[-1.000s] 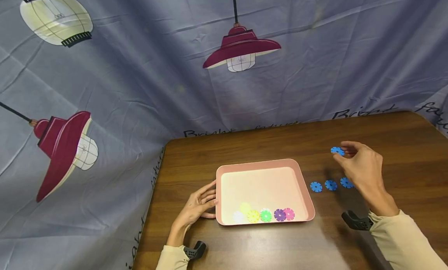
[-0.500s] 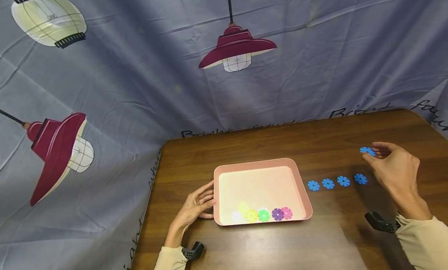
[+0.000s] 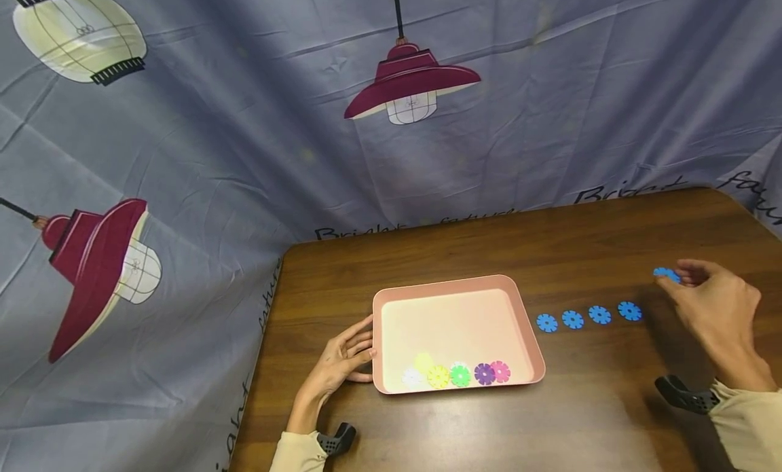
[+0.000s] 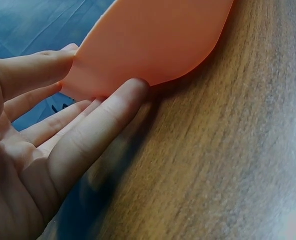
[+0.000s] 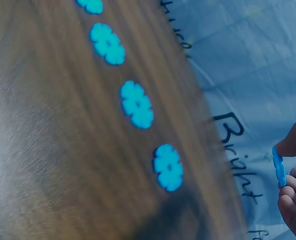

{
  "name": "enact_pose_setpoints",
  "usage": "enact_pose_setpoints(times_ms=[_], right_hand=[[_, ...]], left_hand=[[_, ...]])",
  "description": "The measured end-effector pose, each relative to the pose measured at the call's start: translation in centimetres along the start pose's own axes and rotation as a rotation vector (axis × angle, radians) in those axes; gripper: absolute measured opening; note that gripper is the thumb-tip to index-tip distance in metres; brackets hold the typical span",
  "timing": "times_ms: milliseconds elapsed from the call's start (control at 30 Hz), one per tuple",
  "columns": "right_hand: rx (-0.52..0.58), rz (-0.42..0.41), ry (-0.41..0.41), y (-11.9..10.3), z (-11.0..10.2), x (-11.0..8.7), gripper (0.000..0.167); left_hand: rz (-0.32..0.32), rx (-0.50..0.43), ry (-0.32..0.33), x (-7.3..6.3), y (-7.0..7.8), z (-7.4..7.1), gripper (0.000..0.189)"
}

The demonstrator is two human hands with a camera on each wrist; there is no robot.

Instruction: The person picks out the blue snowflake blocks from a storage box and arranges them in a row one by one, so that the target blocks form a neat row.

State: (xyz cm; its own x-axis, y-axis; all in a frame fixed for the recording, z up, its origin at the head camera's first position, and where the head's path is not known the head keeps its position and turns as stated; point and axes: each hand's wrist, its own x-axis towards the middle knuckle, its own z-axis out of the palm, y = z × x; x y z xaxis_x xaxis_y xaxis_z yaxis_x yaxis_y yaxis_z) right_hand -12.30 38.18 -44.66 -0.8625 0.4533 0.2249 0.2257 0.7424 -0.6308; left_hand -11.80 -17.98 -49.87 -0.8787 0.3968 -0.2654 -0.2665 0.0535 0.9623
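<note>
My right hand (image 3: pixel 717 309) pinches a blue notched disc (image 3: pixel 667 274) between thumb and fingertips, above the table at the right. In the right wrist view that disc (image 5: pixel 279 167) is seen edge-on. A row of several matching blue discs (image 3: pixel 599 314) lies flat to its left, evenly spaced. At the left end of a pink tray (image 3: pixel 452 322), my left hand (image 3: pixel 338 360) rests with fairly straight, spread fingers against the outer wall. The left wrist view shows those fingertips touching the tray wall (image 4: pixel 148 40).
Along the tray's near side lie loose discs: purple (image 3: pixel 485 374), pink (image 3: pixel 500 371), green (image 3: pixel 460 375), yellow (image 3: pixel 438 376) and paler ones. The wooden table (image 3: pixel 342 268) ends at the back against a grey-blue curtain (image 3: pixel 256 105) printed with lamps.
My right hand has moved right with the blue disc, past the row's right end, and dropped slightly in the last half second. The left hand and tray stay put.
</note>
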Motion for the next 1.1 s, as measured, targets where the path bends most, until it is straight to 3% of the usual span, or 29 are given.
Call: enact_pose_setpoints(times_ms=[633,1100], right_hand=[[-0.076,0.075,-0.116,4.7,2.6,-1.3,0.045],[-0.107,0.042,-0.072,4.5,3.6,-2.8,0.044]], left_hand=[[-0.001,-0.008,0.006,-0.4,0.0,0.2,0.068],[0.004,-0.004,0.004,-0.5,0.1,0.2,0.067]])
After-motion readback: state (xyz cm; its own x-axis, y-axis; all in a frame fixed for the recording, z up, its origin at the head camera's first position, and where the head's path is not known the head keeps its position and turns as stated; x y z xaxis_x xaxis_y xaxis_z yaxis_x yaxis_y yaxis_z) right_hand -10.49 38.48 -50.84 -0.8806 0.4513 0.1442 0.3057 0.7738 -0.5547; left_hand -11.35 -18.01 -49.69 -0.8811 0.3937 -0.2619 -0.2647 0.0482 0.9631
